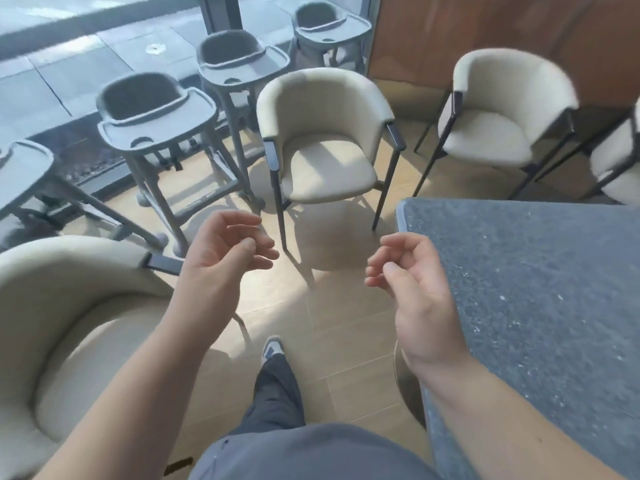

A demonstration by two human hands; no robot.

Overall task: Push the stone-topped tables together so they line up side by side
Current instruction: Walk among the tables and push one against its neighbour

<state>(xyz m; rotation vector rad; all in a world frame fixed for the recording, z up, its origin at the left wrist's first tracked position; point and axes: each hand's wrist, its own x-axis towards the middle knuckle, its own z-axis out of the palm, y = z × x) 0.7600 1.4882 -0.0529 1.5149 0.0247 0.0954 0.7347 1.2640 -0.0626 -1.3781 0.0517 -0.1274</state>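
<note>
One stone-topped table (540, 306) with a dark grey speckled top fills the right side of the view; its left edge runs from the middle down to the bottom. My right hand (412, 275) hovers at that left edge with fingers loosely curled and holds nothing. My left hand (228, 247) hangs in the air over the floor, left of the table, fingers loosely curled and empty. No second table is in view.
A cream armchair (325, 140) stands ahead, two more (502, 109) at the right and one (69, 323) close at my left. Several grey high chairs (156, 116) line the window at the back left. Wooden floor (332, 258) lies between my hands.
</note>
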